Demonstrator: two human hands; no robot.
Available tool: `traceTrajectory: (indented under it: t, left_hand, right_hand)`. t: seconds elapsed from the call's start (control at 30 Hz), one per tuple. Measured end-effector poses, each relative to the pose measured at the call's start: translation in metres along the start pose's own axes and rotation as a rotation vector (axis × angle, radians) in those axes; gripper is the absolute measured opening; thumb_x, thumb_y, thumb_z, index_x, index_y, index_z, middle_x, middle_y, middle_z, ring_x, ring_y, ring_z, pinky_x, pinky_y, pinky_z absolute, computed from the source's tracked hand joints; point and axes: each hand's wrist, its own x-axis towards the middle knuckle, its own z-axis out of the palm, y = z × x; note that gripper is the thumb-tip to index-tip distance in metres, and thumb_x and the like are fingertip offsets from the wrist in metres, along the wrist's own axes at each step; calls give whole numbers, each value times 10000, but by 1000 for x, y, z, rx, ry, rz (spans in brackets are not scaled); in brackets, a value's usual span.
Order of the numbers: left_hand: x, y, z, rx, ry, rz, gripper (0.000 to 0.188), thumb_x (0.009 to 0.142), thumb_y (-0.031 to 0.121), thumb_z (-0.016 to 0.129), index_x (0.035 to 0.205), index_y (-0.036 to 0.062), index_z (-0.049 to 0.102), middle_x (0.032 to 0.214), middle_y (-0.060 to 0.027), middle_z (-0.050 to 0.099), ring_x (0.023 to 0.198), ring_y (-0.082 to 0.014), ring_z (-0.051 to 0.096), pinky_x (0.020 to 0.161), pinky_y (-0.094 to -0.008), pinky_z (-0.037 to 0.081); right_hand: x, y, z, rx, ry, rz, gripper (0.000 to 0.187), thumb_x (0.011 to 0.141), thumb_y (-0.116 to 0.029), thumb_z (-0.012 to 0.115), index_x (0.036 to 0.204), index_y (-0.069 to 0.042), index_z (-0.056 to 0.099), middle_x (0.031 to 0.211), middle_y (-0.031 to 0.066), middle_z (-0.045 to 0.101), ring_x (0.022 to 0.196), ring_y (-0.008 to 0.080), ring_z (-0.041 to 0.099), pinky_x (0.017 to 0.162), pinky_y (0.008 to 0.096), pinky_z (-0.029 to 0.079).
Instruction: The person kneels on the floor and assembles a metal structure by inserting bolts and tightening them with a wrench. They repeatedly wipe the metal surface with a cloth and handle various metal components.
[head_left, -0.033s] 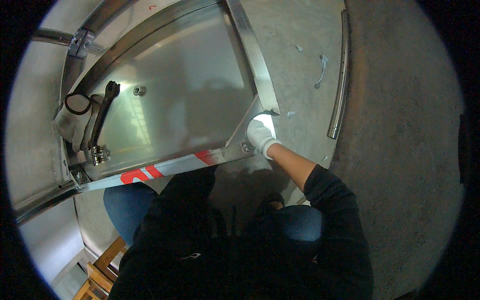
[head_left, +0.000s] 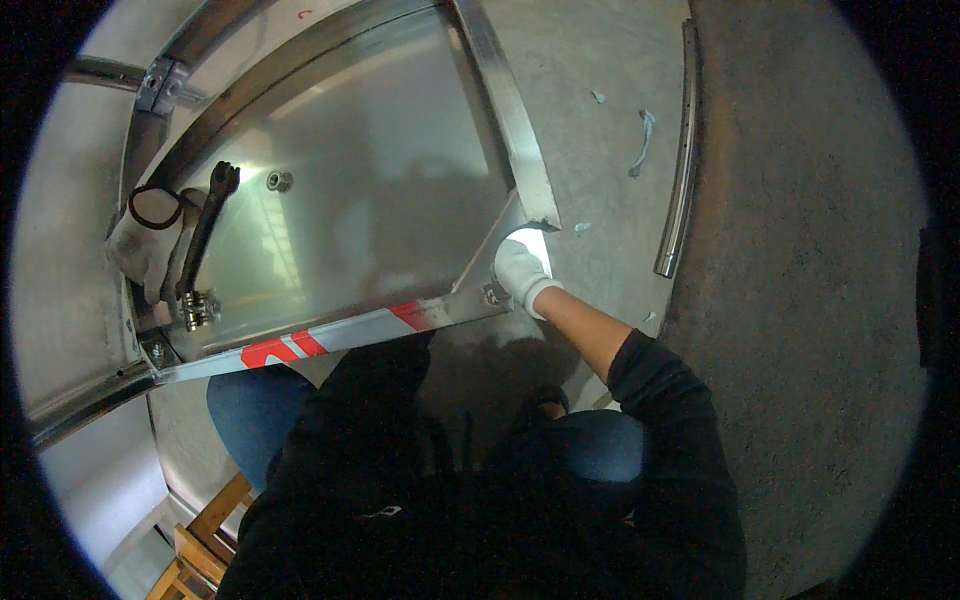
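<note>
My right hand, in a white glove, is at the near right corner of a metal frame. Its fingers look curled in, and what they hold is hidden; a bright patch shows beside the glove. My left sleeve runs under the frame's near bar, which carries red and white tape, so my left hand is hidden. A metal panel fills the frame. On its left side lie a dark wrench, a crumpled white glove with a dark cuff rim, several bolts or nuts and a lone nut.
To the right, a long metal bar lies on the floor, near a few scraps of torn film. A bolted joint connects tubes at the upper left. Wooden furniture stands at the lower left.
</note>
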Motion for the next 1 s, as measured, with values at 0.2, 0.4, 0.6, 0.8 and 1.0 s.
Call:
traceTrajectory:
  t: [0.2, 0.4, 0.6, 0.8, 1.0]
  left_hand:
    - [1, 31, 13, -274, -93, -123, 245, 720, 126, 742, 895, 12, 614, 757, -45, 643, 617, -111, 604, 544, -264, 512]
    - [2, 32, -7, 20, -91, -97, 190, 702, 83, 722, 863, 43, 631, 758, -29, 638, 655, -102, 597, 577, -230, 489]
    - [23, 66, -33, -254, -434, -337, 131, 707, 85, 689, 817, 40, 636, 725, -36, 632, 665, -100, 590, 580, -236, 475]
    - [0, 151, -26, 99, -352, -232, 123, 723, 110, 678, 809, 36, 632, 709, -43, 627, 646, -107, 583, 558, -247, 466]
    - [-20, 209, -10, 322, -303, -178, 127, 739, 136, 667, 800, 31, 628, 694, -49, 621, 626, -113, 576, 535, -258, 458]
  right_hand:
    - [5, 17, 7, -97, 38, -72, 251, 714, -154, 563, 918, -33, 645, 927, 241, 620, 915, 382, 597, 802, 430, 477]
    - [8, 11, 4, -194, -1, -207, 220, 724, -126, 547, 884, -10, 641, 921, 245, 620, 893, 386, 603, 789, 440, 478]
    - [10, 7, -3, -369, -87, -319, 213, 751, -88, 532, 913, -21, 653, 934, 233, 628, 881, 370, 620, 749, 439, 495]
    - [-4, -23, -23, -775, -226, -442, 177, 769, -64, 542, 873, -25, 680, 884, 196, 657, 835, 329, 654, 676, 409, 523]
    - [-3, -6, -12, -772, -128, -580, 154, 748, -70, 555, 813, -39, 690, 829, 176, 669, 774, 304, 670, 640, 391, 532]
